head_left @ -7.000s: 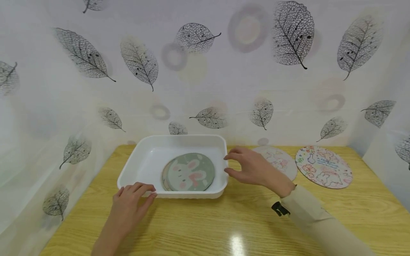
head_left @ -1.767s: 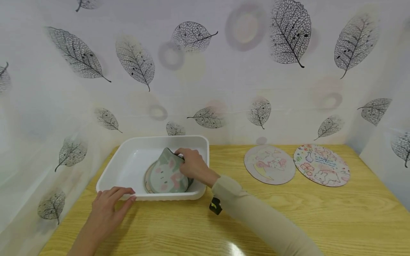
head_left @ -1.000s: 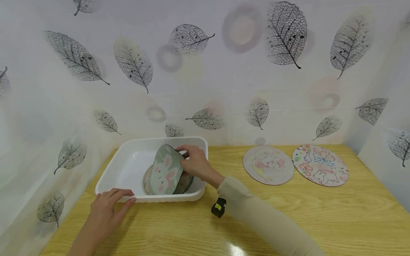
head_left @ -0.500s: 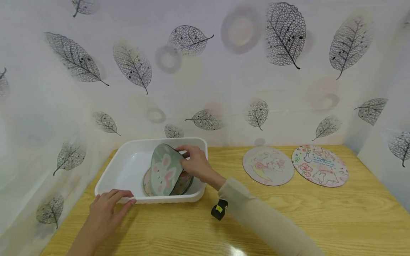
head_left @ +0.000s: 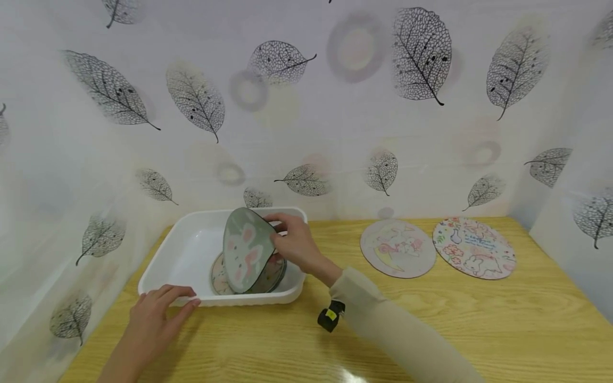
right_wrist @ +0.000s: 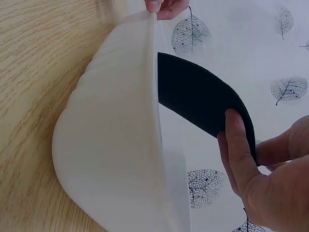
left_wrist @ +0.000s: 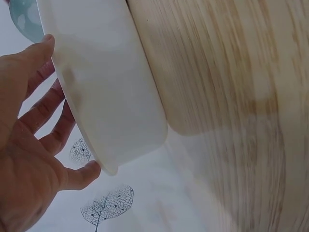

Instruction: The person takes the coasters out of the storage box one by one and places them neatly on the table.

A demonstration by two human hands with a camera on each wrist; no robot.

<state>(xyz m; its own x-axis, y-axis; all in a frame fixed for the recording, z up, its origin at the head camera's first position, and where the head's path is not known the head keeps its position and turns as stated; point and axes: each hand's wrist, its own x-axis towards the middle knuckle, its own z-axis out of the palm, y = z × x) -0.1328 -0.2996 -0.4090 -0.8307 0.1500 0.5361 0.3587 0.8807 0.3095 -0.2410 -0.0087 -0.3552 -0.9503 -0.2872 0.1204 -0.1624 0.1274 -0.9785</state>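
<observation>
A white plastic basin [head_left: 184, 266] stands on the table, holding several round mouse pads. My right hand [head_left: 299, 247] pinches the right edge of the top one, a green mouse pad [head_left: 244, 252] with a white bunny, and holds it tilted up and bent inside the basin. In the right wrist view its black underside [right_wrist: 198, 94] faces the camera, with fingers on that side and the thumb on the other. Beneath it lie more round pads [head_left: 220, 279], partly covered. My left hand [head_left: 155, 316] grips the basin's near-left rim, thumb outside and fingers over the edge, as the left wrist view shows.
Two round pads lie flat on the wooden table [head_left: 431, 314] right of the basin: a pale pink one [head_left: 397, 247] and a flowered one [head_left: 474, 247]. A leaf-patterned curtain [head_left: 335, 133] hangs behind. A black strap buckle [head_left: 330, 316] hangs at my right wrist.
The basin has shifted left with my left hand on its rim. My right hand has moved from its right side into it, taken the green mouse pad's edge and tilted it further up.
</observation>
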